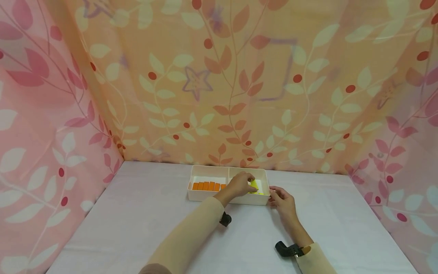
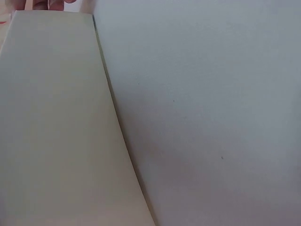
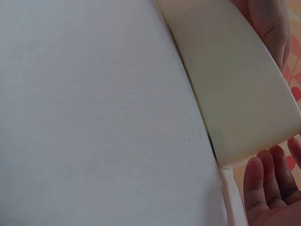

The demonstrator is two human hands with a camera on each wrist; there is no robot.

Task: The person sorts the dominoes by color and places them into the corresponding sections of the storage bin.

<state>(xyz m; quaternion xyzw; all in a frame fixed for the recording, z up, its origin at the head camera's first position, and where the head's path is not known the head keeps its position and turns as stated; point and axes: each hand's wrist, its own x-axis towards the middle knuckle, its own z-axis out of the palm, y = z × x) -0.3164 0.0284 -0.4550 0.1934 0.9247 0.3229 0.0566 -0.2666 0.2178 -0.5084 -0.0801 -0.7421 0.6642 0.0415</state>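
A cream box (image 1: 208,196) with two compartments stands at the back of the table. My left hand (image 1: 239,184) reaches over its front wall into the right compartment and pinches a small yellow piece (image 1: 253,184) between thumb and fingers. More yellow shows low in that compartment, partly hidden by the front wall. In the left compartment, several orange blocks (image 1: 206,186) stand in a row along the front. At the box's right end is my right hand (image 1: 283,201), its fingertips (image 3: 254,165) close against the end wall, fingers loosely extended.
A white cloth (image 1: 143,217) covers the table. Right behind the box rises a floral curtain (image 1: 232,125), with pink floral curtains (image 1: 400,160) at both sides. Black bands with devices (image 1: 287,249) are on both wrists.
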